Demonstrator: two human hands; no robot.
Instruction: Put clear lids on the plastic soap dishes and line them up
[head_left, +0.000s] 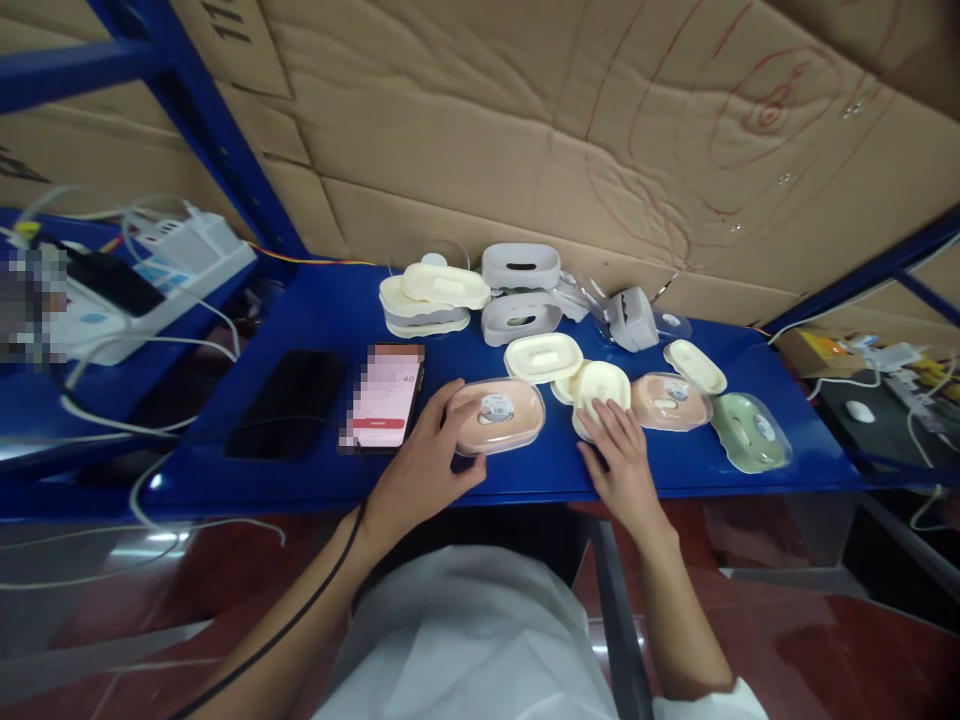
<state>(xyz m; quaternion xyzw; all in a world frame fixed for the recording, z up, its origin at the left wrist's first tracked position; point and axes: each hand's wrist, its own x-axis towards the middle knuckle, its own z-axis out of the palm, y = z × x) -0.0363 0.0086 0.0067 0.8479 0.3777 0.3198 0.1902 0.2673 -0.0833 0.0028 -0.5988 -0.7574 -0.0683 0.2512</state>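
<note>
My left hand [424, 462] is closed around the left end of a peach plastic box [517, 415], thumb at its front edge and fingers over its top and back. The box lies flat, with a clear cover and a round label. To its right, my right hand [622, 465] rests with fingers stretched over a cream oval piece [604, 382], thumb apart at the left; the fingers hide its front part. Another cream oval piece [544, 357] lies just behind. Right of my right hand sit a second peach box [667, 412] and a green box [742, 440], both under clear covers.
A lit phone [384, 395] and a black flat object [283, 405] lie left on the blue shelf [480, 488]. Grey boxes [521, 265] and stacked cream pieces [446, 287] stand near the cardboard wall [480, 150]. A power strip [202, 262] and loose cables are farther left.
</note>
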